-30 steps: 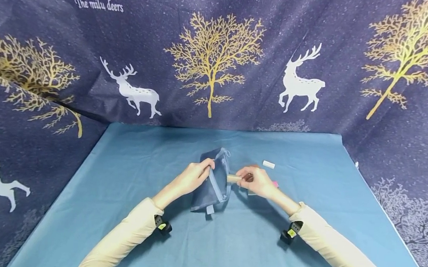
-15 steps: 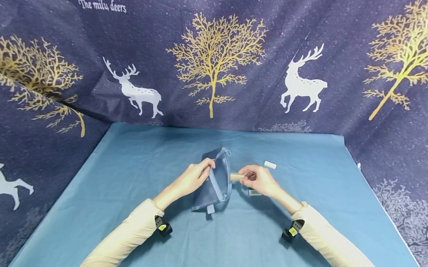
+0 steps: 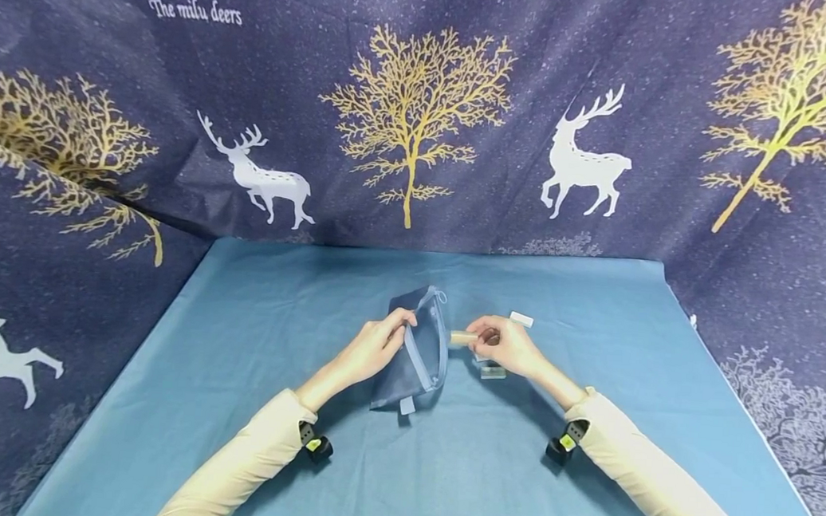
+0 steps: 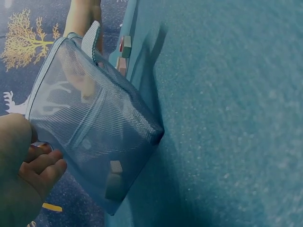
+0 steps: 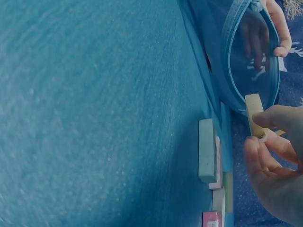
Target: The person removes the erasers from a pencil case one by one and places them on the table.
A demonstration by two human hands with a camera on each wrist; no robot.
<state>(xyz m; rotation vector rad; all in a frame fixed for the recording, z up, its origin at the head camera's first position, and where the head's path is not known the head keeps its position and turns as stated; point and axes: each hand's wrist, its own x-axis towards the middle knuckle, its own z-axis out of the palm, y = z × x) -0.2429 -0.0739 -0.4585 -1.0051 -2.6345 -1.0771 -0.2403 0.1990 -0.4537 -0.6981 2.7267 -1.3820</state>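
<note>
My left hand (image 3: 377, 342) grips one side of the rim of a blue mesh zip pouch (image 3: 392, 380), which is unzipped and tilted with its mouth to the right. Through the mesh, a small pale block (image 4: 113, 182) shows near the bottom in the left wrist view. Just outside the mouth, my right hand (image 3: 509, 347) pinches a pale yellow, bar-shaped eraser (image 5: 254, 111) between thumb and fingers. Its far end points at the pouch, apart from the rim in the head view. Beneath the right hand, a pale green-grey block (image 3: 493, 372) lies on the table.
A white block (image 3: 520, 319) lies behind the right hand. The right wrist view shows a mint block (image 5: 206, 151) beside several others, among them a pink-wrapped block (image 5: 211, 219). Blue cloth (image 3: 398, 473) covers the table, and a printed dark curtain (image 3: 282, 65) hangs behind.
My right hand has drawn slightly right and away from the pouch with the eraser still pinched. The left hand and the pouch stay nearly where they were.
</note>
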